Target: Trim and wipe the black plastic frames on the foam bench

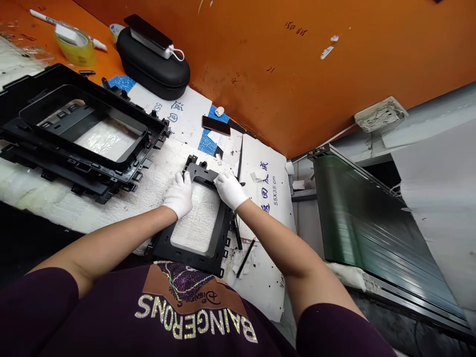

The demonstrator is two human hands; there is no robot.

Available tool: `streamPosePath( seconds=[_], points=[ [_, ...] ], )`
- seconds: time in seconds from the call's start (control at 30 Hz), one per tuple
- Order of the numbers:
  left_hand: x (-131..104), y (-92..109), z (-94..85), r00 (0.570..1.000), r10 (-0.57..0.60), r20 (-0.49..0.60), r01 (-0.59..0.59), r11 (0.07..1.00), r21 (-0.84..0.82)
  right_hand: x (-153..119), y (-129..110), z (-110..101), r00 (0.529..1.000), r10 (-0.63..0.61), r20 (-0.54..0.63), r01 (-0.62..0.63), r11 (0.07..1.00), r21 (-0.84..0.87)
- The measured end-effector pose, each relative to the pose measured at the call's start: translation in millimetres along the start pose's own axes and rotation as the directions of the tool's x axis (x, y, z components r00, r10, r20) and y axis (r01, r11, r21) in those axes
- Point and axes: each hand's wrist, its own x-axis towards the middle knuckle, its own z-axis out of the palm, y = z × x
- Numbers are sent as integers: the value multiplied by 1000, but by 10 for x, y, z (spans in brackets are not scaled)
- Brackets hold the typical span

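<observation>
Purple shirt (107,317) nearest, then a black frame (199,258) flat on white foam sheeting (138,212), which likely cushions it. Left hand (179,195) lays gloved fingers on the frame's far left part, right hand (230,191) on its far right corner, apparently steadying it; whether either pinches, cannot tell. Stacked black frames (63,146) crowd the left, black pencil (246,258) near the right edge.

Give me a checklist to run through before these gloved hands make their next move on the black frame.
1. Left hand gloved and on the black frame: ok.
2. Right hand gloved and at the frame's far end: ok.
3. Firm hold by the fingers: cannot tell; pressure doesn't show.
4. Frame's underside sound: cannot tell; it faces down.
5. Dark pencil clear of the frame: ok, a gap shows.
6. Stacked frames apart from this one: ok.
</observation>
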Motion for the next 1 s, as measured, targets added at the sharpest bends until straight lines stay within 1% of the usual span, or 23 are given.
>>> streamPosePath(
  seconds=[0.13,0.2,0.27,0.37,0.53,0.63,0.73,0.8,0.93,1.0],
  points=[
    [-10,3,-21,1000,0,12,0,999,-32,38,-40,29,999,-26,-34,26,1000,-14],
    [-14,2,-21,1000,11,-3,-11,999,-31,-3,-27,35,999,-47,-8,47,999,-18],
    [-12,5,-12,1000,-3,-5,3,1000,-18,-29,-18,35,998,-65,20,66,997,-45],
    [-4,5,-3,1000,-16,0,16,1000,-12,7,-30,29,996,-87,24,88,993,-80],
    [-16,-9,-15,1000,16,-16,-17,999,-50,-28,8,27,995,-95,10,96,995,-20],
    [-12,0,-7,1000,0,-10,0,999,-46,-22,-8,32,994,-110,5,111,993,-44],
    [7,-2,11,1000,10,-11,-11,999,-47,44,-59,31,994,-108,-29,106,993,-41],
    [14,-17,22,999,22,-30,-24,997,-71,20,-49,28,994,-103,-42,103,995,-20],
    [5,-42,48,998,21,-61,-28,993,-111,-136,25,32,995,-95,4,95,995,-39],
    [3,-34,57,997,25,-71,-33,993,-111,-116,-1,35,998,-65,8,65,997,-52]
  ],
)
